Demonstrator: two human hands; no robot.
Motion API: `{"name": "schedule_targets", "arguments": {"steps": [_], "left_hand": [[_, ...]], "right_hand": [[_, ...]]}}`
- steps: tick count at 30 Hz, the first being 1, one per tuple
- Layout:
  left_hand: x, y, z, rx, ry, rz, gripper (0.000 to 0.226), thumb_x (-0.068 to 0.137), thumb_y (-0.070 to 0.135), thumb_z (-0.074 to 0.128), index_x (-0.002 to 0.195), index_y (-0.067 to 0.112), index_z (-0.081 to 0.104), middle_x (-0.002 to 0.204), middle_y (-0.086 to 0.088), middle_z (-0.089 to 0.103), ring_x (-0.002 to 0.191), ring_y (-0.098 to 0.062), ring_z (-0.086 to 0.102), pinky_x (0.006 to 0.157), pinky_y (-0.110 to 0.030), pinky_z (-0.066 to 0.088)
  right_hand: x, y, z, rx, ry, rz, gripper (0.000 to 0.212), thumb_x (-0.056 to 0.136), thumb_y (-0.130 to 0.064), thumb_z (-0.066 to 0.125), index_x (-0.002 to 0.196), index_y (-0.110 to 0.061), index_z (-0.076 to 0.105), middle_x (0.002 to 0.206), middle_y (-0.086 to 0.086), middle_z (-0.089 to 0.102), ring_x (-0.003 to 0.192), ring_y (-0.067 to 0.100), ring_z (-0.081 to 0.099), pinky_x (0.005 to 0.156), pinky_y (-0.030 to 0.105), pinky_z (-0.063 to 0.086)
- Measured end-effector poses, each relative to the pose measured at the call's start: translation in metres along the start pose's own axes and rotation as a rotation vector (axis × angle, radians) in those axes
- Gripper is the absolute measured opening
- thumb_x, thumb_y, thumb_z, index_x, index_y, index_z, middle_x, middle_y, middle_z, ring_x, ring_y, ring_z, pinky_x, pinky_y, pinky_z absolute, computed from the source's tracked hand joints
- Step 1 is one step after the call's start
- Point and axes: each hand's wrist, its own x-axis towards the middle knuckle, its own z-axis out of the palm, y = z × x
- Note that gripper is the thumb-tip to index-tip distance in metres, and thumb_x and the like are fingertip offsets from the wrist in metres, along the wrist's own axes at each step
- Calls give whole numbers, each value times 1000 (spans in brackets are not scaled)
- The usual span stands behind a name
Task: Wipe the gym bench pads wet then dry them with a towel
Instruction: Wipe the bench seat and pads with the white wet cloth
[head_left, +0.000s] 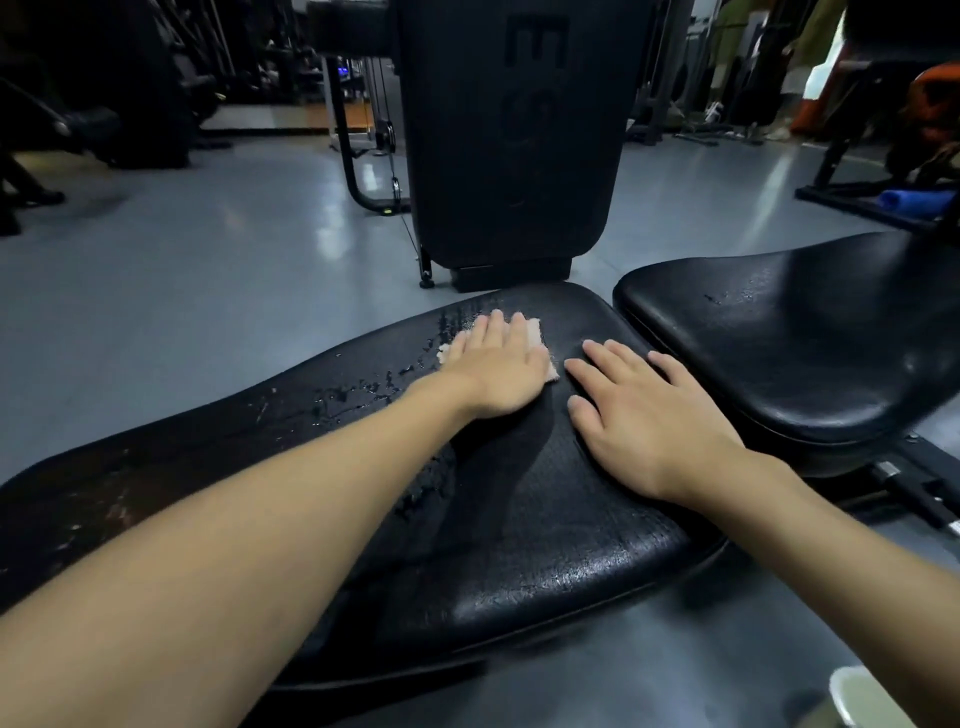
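Left hand (498, 371) flat atop one pink cloth (535, 332), right hand (649, 415) flat alongside, on nearer pad (545, 545) of two.

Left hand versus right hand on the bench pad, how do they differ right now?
The left hand lies flat on a pinkish cloth; the right hand rests bare on the long bench pad. The left hand sits farther away beside water beads; the right hand is nearer, where no beads show. Both are palm down with straight fingers on the same pad.
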Motion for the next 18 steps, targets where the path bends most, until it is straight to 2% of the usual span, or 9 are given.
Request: {"name": "schedule_targets", "arguments": {"steps": [6,13,16,18], "left_hand": [[-105,18,17,40,10,84,61,103,42,11,156,16,-7,163,-7,-15,149,-19,-17,121,-38,-11],[-172,24,32,58,80,139,62,102,41,14,156,15,0,163,-12,-15,149,-22,-17,120,-40,-11],[-187,21,39,46,183,144,66,93,47,8,152,17,16,164,-14,-3,151,-23,-9,121,-42,-6],[-189,19,43,70,209,159,70,91,49,4,151,16,18,164,-11,7,151,-22,-2,120,-41,-5]], "right_hand": [[-1,-2,1,11,-7,11,57,102,-44,15,157,-27,17,166,-5,7,152,10,0,123,41,3],[-7,-5,-4,-6,-39,20,56,104,-41,18,157,-24,19,166,-2,9,152,13,3,123,42,4],[-4,-8,-9,-51,-18,6,51,104,-39,24,152,-24,30,164,-2,17,152,15,8,121,47,6],[1,-12,-13,-23,18,-44,48,104,-38,29,149,-25,36,163,-4,23,151,13,11,121,47,7]]}}
